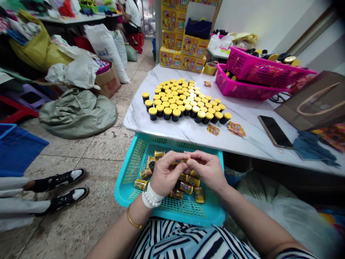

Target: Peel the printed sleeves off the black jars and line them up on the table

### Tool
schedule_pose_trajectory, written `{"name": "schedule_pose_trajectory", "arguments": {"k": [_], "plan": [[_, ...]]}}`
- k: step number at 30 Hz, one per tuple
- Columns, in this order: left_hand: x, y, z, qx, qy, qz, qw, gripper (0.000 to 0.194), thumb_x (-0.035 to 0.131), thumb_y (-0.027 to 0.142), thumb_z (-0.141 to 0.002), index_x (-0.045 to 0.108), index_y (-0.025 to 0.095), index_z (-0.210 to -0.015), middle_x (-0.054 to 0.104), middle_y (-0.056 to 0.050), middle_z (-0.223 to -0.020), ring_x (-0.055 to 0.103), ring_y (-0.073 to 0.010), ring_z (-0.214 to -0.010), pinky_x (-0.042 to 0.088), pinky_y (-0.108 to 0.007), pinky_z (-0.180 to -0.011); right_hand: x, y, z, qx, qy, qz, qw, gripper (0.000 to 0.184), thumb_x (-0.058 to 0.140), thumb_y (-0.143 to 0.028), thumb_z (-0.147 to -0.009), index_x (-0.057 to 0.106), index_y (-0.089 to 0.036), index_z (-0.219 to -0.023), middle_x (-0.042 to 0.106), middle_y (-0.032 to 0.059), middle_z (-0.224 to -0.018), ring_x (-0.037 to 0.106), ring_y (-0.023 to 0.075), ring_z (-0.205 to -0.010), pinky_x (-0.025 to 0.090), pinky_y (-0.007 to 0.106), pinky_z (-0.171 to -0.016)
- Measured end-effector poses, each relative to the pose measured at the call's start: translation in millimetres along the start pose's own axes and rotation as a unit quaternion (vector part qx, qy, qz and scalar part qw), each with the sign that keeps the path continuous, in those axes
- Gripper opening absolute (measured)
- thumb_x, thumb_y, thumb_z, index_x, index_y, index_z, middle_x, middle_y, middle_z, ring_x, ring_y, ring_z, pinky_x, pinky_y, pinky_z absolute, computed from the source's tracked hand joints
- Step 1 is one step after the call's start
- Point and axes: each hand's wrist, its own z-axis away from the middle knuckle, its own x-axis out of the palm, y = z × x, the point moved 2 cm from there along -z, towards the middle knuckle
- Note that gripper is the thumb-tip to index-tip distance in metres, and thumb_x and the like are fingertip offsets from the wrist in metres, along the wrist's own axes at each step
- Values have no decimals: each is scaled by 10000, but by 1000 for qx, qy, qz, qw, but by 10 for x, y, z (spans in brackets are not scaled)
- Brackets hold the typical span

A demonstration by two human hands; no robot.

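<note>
Pinching something tiny (189, 158), fingers (175, 157) nearly closed, left hand (165, 172) touching right hand (209, 169)

desk (248, 112): smooth, white marble-look top, glossy under the light
teal basket (120, 183): perforated plastic, smooth rim with a soft sheen
lidded pots (153, 117): smooth dark plastic bodies, shiny yellow lids (201, 114)
labelled pots (186, 187): glossy printed wraps
pink baskets (250, 68): smooth openwork plastic
phone (275, 131): glassy dark screen
carrier bag (309, 102): matt brown, paper-like
green sack (78, 112): dull, creased, woven-looking cloth
floor (104, 144): rough, pitted, stone-like tiles
bangle (129, 217): polished, gold-toned metal
</note>
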Motion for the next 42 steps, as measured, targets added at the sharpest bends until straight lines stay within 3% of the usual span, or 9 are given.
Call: {"name": "schedule_pose_trajectory", "arguments": {"k": [4,6,8,12,18,23,29,37,42], "plan": [[-48,54,15,-27,-48,-63,996,274,638,251,-876,726,238,-1135,728,-83,-1086,655,-231,-1042,489,-360,-950,8,49,-29,45,-25,17,999,220,785,-354,-744,722,-169,-845,670,-2,-617,626,135,-520,530,264,-536],[-80,28,53,-84,-36,-24,996,413,713,347,-824,673,239,-1220,728,-79,-1028,665,-232,-994,519,-331,-880,7,36,-23,-44,16,97,994,191,786,-263,-723,733,-178,-885,660,5,-712,622,133,-601,518,253,-566],[-116,-85,96,-168,8,53,984,501,677,507,-834,620,225,-1244,696,-37,-780,640,-170,-659,515,-266,-604,25,56,-6,-162,42,166,972,245,772,-172,-700,744,-192,-942,645,23,-813,628,145,-691,521,252,-604],[-146,-390,99,-271,-41,202,940,545,712,661,-726,627,171,-949,508,53,-525,348,-55,-378,272,-183,-384,74,214,-17,-267,15,183,946,301,832,-162,-615,739,-204,-898,598,0,-759,579,127,-635,478,223,-544],[-185,-139,129,-336,-133,250,898,564,714,694,-697,533,159,-709,457,59,-442,289,-25,-310,217,-174,-333,179,14,133,-95,-91,69,989,344,813,-265,-723,746,-252,-1060,626,28,-933,628,135,-746,548,259,-647],[-261,215,-10,-357,-140,366,848,495,778,534,-730,583,171,-1004,581,41,-578,356,-25,-356,272,-130,-336,239,-169,96,-68,-16,-52,996,172,841,-328,-705,731,-210,-764,569,13,-894,621,134,-688,605,281,-553],[-394,159,-55,-342,-141,364,855,401,779,462,-762,502,180,-827,532,88,-528,290,-2,-293,250,-114,-275,403,-148,58,-13,-19,-64,998,230,830,-339,-730,747,-246,-924,549,29,-1036,644,119,-671,641,313,-580],[-368,65,-69,-340,-158,362,853,500,733,621,-731,518,172,-777,466,101,-401,229,-14,-237,176,-132,-250,495,-180,98,-83,32,-50,995,108,800,-245,-776,776,-295,-869,544,7,-930,611,97,-603,574,263,-496],[-300,64,-25,-389,-110,384,830,463,774,552,-728,529,164,-788,474,97,-441,280,-8,-290,222,-108,-287,442,-166,153,-135,64,97,984,135,800,-278,-777,792,-278,-912,602,30,-890,609,162,-838,554,305,-719]]}}
